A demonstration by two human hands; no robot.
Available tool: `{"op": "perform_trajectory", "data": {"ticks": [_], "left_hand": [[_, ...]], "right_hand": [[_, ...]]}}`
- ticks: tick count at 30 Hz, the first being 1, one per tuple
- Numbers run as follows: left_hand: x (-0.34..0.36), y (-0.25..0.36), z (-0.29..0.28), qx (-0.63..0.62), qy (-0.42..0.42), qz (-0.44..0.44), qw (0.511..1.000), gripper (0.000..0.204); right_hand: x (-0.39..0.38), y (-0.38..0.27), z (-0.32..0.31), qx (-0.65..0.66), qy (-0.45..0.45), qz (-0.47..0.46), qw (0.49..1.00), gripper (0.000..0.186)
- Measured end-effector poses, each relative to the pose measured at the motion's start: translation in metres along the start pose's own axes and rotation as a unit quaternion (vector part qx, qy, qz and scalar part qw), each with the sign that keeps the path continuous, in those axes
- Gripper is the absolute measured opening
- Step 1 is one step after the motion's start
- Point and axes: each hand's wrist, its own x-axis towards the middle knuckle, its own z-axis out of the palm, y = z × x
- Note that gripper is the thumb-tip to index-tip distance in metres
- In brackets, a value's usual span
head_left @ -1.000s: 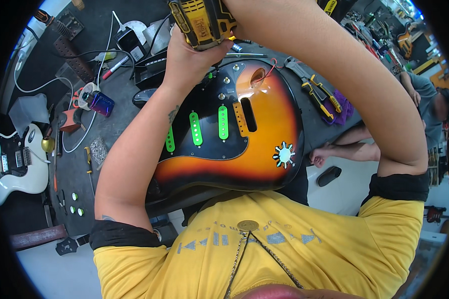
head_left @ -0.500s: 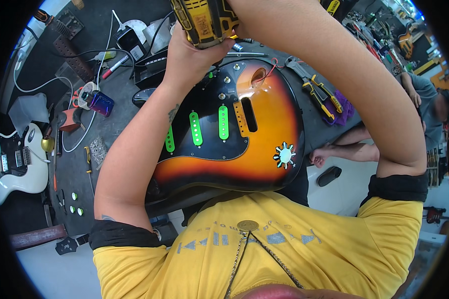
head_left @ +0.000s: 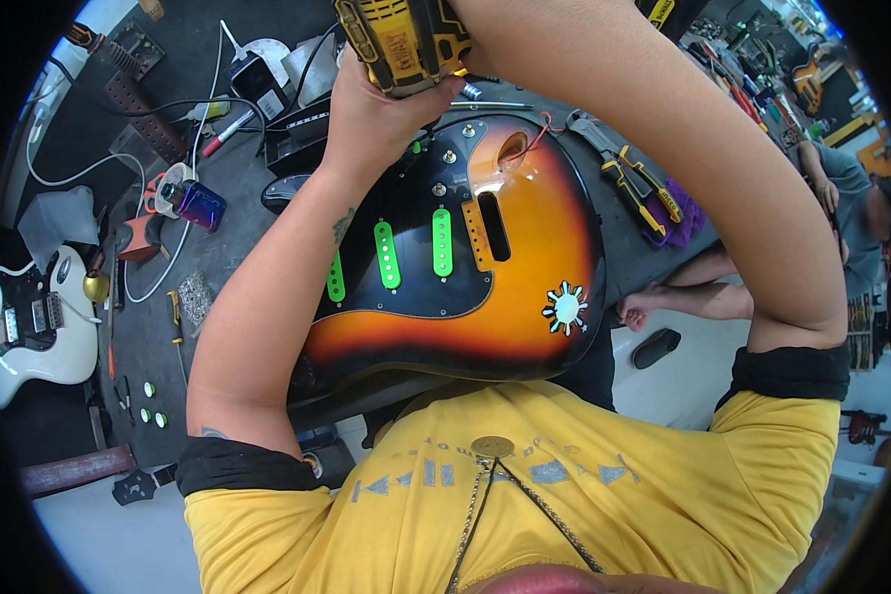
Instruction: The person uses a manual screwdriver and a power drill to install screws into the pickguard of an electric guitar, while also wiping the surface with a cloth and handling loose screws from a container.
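Note:
My left hand (head_left: 386, 109) grips the body of a yellow-and-black cordless drill (head_left: 406, 45) at the top of the view. My right hand (head_left: 460, 30) is on the drill's right side, its fingers mostly hidden. Beneath them lies a sunburst electric guitar body (head_left: 564, 247) with a black pickguard (head_left: 411, 198), green pickup covers (head_left: 442, 243), metal control posts and a pale sun decal (head_left: 566, 309). The drill's front end is over the upper part of the pickguard; its tip is hard to make out. Red wires come out of an oval cavity at the guitar's right.
Yellow-handled pliers (head_left: 639, 198) lie on purple cloth (head_left: 685, 218). A white guitar (head_left: 35, 322), cables, a blue bottle (head_left: 203, 206), small green-white knobs and tools crowd the bench (head_left: 148, 327). At right, another person (head_left: 851, 208) sits with bare legs beside the bench.

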Motion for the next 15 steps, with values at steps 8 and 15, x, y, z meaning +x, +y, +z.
{"op": "perform_trajectory", "data": {"ticks": [8,15], "left_hand": [[-0.007,-0.005,0.001,-0.037,0.012,0.013,0.999,0.04],[-0.013,-0.002,0.001,-0.037,0.015,0.017,0.999,0.04]], "right_hand": [[-0.003,-0.001,0.001,0.016,0.041,-0.026,0.999,0.038],[-0.006,-0.002,-0.004,0.019,0.076,-0.063,0.995,0.041]]}}
